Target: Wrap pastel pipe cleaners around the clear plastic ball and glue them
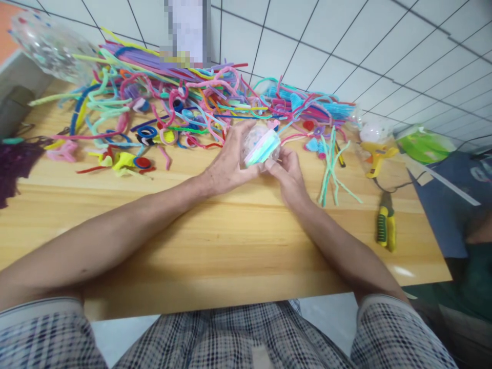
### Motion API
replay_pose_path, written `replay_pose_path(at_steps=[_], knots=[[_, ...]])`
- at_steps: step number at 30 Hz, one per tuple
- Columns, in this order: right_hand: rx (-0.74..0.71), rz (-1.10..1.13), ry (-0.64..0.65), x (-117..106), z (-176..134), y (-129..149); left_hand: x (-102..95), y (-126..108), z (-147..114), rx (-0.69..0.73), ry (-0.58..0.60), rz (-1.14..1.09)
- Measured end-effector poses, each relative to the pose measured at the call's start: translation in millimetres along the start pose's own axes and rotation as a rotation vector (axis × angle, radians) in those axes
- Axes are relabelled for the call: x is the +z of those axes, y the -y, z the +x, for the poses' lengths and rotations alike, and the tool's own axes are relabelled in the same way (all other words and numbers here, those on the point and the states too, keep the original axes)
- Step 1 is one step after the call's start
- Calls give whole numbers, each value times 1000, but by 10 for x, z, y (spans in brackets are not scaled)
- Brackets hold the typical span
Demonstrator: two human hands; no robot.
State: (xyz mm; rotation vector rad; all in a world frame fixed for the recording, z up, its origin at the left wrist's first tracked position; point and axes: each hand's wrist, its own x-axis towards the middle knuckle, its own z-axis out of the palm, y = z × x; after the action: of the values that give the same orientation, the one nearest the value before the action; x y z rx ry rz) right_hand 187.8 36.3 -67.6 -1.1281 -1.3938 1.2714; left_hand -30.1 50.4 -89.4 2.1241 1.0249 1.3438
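My left hand (pixel 229 163) cups a small clear plastic ball (pixel 262 145) with pale blue and pink pipe cleaners coiled inside it, just above the wooden table (pixel 215 246). My right hand (pixel 286 169) touches the ball's lower right side with its fingertips pinched against it. Both hands meet near the table's middle, just in front of a big tangled heap of coloured pipe cleaners (pixel 184 102).
A yellow glue gun (pixel 376 156) and a green-handled tool (pixel 385 225) lie at the right. Loose mint pipe cleaners (pixel 332 171) lie right of my hands. A clear balloon-like ball (pixel 54 48) sits at the far left, a green roll (pixel 425 146) at the far right.
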Motion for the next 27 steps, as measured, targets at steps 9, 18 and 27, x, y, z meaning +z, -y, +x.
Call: replay_pose_path(at_steps=[9, 18, 27], knots=[[-651, -404, -140, -110, 53, -95, -49, -24, 45, 8, 27, 10], [-835, -625, -3, -162, 71, -35, 10, 101, -7, 50, 46, -12], [-793, -640, 8, -175, 67, -31, -51, 60, -4, 60, 95, 10]])
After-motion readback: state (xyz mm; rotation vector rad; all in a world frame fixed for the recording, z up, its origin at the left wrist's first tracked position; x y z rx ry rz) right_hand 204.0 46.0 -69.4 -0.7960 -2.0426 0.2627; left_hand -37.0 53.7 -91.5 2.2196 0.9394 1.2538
